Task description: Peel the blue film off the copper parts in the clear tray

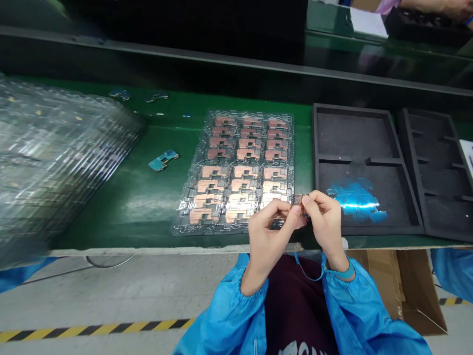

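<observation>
My left hand (pixel 266 231) and my right hand (pixel 325 219) meet over the near right corner of a clear plastic tray (pixel 192 197). Both pinch one small copper-coloured part (pixel 297 201) between fingers and thumbs. The tray holds several rows of matching copper parts (pixel 242 172). Blue sleeves cover both my forearms.
A tall stack of clear trays (pixel 55 162) fills the left of the green belt. Small blue boards (pixel 163 160) lie loose on the belt. Two black foam trays (pixel 364 167) (pixel 436 172) sit to the right, one with blue film (pixel 354 196). A cardboard box (pixel 402 286) stands below. Another person's arm (pixel 432 7) shows at top right.
</observation>
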Demonstrator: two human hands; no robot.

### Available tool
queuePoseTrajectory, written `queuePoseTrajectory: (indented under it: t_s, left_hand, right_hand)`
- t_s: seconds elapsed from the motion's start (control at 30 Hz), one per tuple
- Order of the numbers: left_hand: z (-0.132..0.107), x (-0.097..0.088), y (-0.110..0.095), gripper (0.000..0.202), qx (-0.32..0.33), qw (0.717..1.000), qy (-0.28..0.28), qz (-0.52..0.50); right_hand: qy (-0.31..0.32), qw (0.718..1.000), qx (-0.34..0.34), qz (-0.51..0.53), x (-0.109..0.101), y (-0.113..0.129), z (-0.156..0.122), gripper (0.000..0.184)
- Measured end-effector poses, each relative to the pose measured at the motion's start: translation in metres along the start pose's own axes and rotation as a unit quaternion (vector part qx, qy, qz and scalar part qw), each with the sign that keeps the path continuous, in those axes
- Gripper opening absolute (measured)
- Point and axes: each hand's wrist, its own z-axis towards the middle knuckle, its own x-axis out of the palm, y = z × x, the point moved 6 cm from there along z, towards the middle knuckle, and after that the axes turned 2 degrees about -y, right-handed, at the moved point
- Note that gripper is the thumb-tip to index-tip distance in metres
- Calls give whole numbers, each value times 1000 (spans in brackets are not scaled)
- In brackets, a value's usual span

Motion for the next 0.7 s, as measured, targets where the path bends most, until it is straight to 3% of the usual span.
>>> queuePoseTrajectory:
  t_s: [0.27, 0.4, 0.5, 0.6, 0.7]
  left_hand:
    - [2, 3, 14, 28, -123, 988, 71, -59]
    - [1, 7, 15, 35, -154, 974, 124, -112]
    - [-2, 10, 15, 27, -179, 962, 170, -120]
    - [-1, 7, 15, 22, -174, 968, 145, -112]
    - [1, 1, 17, 21, -158, 976, 92, -114]
  right_hand:
    - [40, 999, -6, -8, -4, 1, 8, 55]
    - [-4, 999, -35, -32, -11, 3, 12, 54]
    - [-34, 996, -52, -56, -17, 3, 14, 54]
    - [-13, 998, -45, -48, -18, 2, 12, 51]
    - [60, 997, -25, -38, -15, -3, 3, 35]
